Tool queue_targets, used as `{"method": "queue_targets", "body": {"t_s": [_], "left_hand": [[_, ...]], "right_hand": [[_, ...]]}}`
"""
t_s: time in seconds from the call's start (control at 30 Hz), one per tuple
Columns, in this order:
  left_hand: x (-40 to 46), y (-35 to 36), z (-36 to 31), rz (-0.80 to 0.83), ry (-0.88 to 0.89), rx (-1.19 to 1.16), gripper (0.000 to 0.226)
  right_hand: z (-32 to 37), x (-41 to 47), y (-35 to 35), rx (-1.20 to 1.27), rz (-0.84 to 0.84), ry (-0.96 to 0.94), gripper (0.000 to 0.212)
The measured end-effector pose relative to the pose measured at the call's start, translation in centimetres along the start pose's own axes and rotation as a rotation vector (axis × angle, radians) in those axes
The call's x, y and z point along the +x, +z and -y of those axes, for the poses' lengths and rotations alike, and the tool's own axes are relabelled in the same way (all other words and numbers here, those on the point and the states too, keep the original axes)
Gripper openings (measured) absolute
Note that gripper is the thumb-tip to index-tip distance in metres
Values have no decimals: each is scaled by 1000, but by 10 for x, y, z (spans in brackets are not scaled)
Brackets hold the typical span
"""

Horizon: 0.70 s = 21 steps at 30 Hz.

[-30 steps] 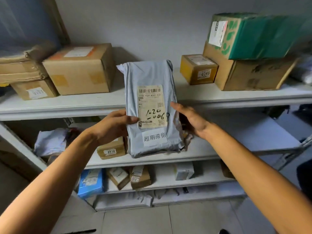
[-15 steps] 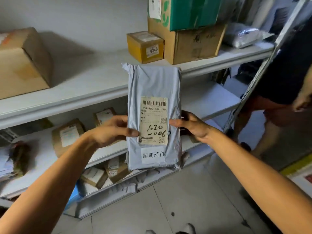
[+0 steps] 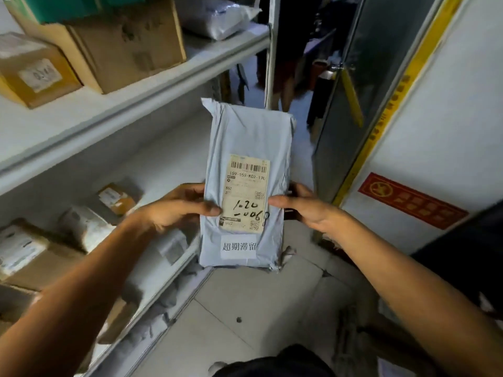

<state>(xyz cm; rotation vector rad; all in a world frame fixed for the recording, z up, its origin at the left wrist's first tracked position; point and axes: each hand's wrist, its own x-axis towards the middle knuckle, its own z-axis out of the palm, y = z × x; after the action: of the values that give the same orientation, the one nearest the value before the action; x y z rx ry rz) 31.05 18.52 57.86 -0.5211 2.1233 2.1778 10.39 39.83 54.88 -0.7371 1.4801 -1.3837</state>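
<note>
- Parcel, a grey plastic mailing bag, is hanging upright in the air between my two hands, over the tiled floor and just off the right end of the shelf.
- My left hand is gripping its left edge: the thumb is pressing on the front beside the label, and the other fingers are curling round behind.
- My right hand is holding the right edge the same way, thumb lying on the front at the label's side, the rest of the fingers wrapping behind the bag.
- Facing me is the shipping label, carrying a barcode, printed numbers and handwritten black digits.
- Below it a white sticker with printed characters is sitting near the bag's bottom edge.
- On the upper shelf board, to my left, a brown carton is standing with a green box on top, a small yellowish box beside it and a pale bag lying at the far end.
- Lower down, several labelled cartons are lying on the next board, blurred.
- To my right, a glass door with a yellow handle is standing next to a white wall bearing a red sign.
</note>
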Motion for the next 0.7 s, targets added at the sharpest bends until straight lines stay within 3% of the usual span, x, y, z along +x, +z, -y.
{"method": "queue_targets", "body": {"t_s": [0.07, 0.27, 0.53, 0.63, 0.7], "left_hand": [[34, 22, -5, 80, -1, 31, 59], [131, 113, -20, 246, -40, 102, 72], [246, 254, -22, 462, -68, 209, 58], [284, 315, -18, 546, -103, 229, 68], [305, 355, -13, 630, -125, 249, 69]], "right_hand": [[-8, -18, -31, 22, -83, 23, 78], [-32, -79, -126, 109, -306, 72, 81], [-70, -180, -229, 255, -604, 142, 72], [-90, -222, -253, 340, -735, 133, 70], [-109, -247, -268, 405, -823, 126, 57]]}}
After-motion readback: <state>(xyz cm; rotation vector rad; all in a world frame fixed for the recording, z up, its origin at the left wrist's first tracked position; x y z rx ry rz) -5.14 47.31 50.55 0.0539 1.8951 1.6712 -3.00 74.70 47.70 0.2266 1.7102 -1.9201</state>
